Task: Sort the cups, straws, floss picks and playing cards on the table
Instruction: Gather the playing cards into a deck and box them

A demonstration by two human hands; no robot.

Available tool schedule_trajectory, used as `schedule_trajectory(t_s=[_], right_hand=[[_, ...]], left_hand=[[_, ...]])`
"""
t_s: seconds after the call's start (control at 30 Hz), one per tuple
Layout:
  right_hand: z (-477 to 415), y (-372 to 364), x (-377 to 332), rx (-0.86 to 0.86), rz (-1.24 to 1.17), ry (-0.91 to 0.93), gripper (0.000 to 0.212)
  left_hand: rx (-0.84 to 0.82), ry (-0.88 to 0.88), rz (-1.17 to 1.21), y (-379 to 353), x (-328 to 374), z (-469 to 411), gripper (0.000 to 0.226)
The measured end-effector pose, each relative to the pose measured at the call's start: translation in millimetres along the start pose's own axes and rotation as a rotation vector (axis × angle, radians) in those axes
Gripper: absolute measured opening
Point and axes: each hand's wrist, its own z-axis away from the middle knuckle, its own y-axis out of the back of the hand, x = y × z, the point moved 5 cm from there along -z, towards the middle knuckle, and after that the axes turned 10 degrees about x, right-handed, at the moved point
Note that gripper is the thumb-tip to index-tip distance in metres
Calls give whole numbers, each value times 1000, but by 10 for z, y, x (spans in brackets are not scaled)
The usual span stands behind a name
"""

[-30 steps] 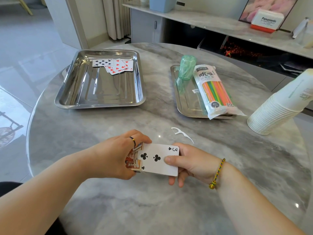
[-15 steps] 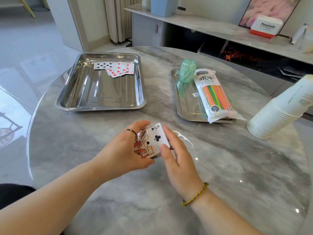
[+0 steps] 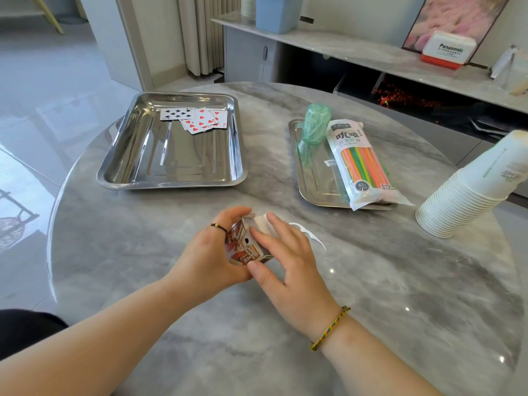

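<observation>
Two hands on one deck of cards (image 3: 243, 248), above the near middle of the table (image 3: 400, 281).
My left hand (image 3: 208, 252) grips the deck from the left. My right hand (image 3: 285, 261) pinches it, fingers across the top and thumb at the near corner. A second ago my right hand held the three of clubs face up beside the deck; that face no longer shows. The floss pick (image 3: 310, 234) lies unmoved just beyond my right hand. The straws (image 3: 363, 164) and cups (image 3: 468, 192) also lie as before.

card deck (image 3: 245, 244) between left hand (image 3: 213, 252) and right hand (image 3: 288, 262)
</observation>
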Motion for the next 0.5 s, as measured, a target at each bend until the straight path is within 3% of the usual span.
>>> schedule_trajectory(t_s=[0.1,0.23,0.37,0.5], right_hand=[[7,3,10,-77,-148,-93,54],[29,36,115,73,-448,-279,50],[-2,132,233,188,-541,-364,47],[-42,241,309,274,-636,-434,42]], left_hand=[[55,34,50,-50,-39,-5,69],[47,76,67,-121,-76,6,84],[-60,119,58,-147,-119,20,72],[-138,246,242,-203,-162,33,54]])
